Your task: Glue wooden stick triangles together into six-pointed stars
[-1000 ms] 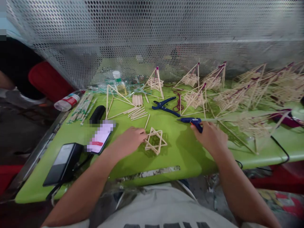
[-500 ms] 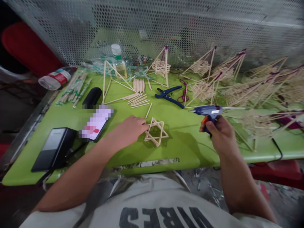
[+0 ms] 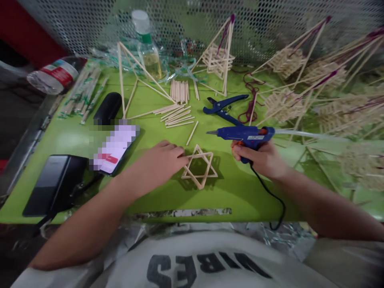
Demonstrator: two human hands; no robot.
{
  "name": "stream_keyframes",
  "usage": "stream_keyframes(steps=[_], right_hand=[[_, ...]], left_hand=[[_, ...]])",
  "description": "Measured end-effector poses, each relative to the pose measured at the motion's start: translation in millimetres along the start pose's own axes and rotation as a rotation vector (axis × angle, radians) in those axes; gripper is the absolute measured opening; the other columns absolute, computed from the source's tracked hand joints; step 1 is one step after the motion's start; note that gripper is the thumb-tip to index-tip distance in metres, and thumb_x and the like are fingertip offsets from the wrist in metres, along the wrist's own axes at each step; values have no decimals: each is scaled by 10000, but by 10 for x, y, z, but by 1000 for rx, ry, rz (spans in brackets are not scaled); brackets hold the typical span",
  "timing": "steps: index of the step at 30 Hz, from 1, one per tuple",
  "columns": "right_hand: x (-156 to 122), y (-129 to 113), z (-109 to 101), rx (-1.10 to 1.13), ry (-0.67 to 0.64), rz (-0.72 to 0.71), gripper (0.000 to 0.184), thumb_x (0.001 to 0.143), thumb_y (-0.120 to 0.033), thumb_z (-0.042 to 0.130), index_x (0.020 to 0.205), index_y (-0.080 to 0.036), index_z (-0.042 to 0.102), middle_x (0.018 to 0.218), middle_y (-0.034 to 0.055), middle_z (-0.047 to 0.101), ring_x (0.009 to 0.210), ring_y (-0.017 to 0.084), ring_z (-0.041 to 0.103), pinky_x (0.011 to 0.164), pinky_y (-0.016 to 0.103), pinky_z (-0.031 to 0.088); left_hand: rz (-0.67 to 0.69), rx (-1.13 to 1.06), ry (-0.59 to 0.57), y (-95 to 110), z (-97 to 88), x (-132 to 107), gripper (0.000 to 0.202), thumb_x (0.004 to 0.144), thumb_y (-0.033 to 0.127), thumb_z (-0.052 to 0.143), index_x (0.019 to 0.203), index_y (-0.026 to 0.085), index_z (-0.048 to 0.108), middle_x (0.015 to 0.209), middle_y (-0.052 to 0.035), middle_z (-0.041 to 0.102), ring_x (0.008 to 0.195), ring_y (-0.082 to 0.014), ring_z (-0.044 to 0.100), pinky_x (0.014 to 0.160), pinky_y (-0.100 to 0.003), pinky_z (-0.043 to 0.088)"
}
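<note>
A six-pointed star of thin wooden sticks [image 3: 199, 167] lies on the green table [image 3: 168, 196] in front of me. My left hand [image 3: 160, 160] rests palm down beside it, fingertips pressing on its left point. My right hand [image 3: 260, 159] grips the handle of a blue glue gun [image 3: 243, 133], whose nozzle points left just above and to the right of the star. A clear glue stick sticks out of the gun's back end. Its black cord hangs over the table's front edge.
Loose sticks [image 3: 177, 115] and blue cutters [image 3: 223, 108] lie behind the star. A phone [image 3: 115, 149], a black case [image 3: 107, 108] and a black box [image 3: 49, 185] sit at the left. Stick pyramids [image 3: 303, 80] crowd the right and back, before a perforated metal screen. Bottles [image 3: 148, 50] stand at the back.
My right hand has lifted the glue gun from the table and brought it left, close to the star. The left hand has stayed on the star. The view has tilted down and closer.
</note>
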State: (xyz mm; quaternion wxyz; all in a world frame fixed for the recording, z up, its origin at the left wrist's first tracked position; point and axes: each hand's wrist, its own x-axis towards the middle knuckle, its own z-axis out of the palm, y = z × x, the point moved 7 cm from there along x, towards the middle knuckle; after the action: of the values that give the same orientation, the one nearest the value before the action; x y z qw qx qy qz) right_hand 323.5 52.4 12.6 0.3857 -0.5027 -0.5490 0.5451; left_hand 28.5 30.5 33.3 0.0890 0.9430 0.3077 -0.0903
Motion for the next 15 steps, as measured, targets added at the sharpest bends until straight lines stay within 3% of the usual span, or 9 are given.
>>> stream_keyframes(steps=[3, 8, 12, 15], right_hand=[[-9, 110, -3, 21, 38, 50, 377, 961, -554, 1093, 956, -269, 847, 705, -15, 745, 616, 181, 656, 633, 367, 559], [-63, 162, 1, 17, 73, 82, 322, 972, -528, 1053, 1041, -262, 885, 681, -43, 699, 613, 159, 596, 628, 351, 530], [-102, 114, 33, -60, 51, 79, 427, 979, -589, 1082, 873, -275, 813, 685, -23, 709, 632, 170, 621, 658, 369, 592], [-184, 97, 28, -119, 44, 61, 503, 1012, -686, 1070, 867, -279, 811, 749, 15, 781, 659, 194, 697, 655, 378, 621]], left_hand=[[33, 24, 69, 35, -39, -101, 466, 1071, -79, 629, 1316, 205, 906, 1402, -152, 900, 1225, -340, 880, 1175, -531, 678], [67, -22, 195, 68, -177, -259, 374, 1166, 75, 603, 1412, 194, 858, 1554, -196, 850, 1284, -405, 873, 1117, -620, 727], [62, -64, 186, 62, -228, -259, 352, 1245, 194, 561, 1505, 193, 799, 1547, -214, 847, 1322, -401, 869, 1124, -604, 714], [-22, -133, 121, -4, -223, -200, 346, 1248, 295, 658, 1559, 196, 772, 1487, -189, 879, 1350, -404, 866, 1134, -557, 689]])
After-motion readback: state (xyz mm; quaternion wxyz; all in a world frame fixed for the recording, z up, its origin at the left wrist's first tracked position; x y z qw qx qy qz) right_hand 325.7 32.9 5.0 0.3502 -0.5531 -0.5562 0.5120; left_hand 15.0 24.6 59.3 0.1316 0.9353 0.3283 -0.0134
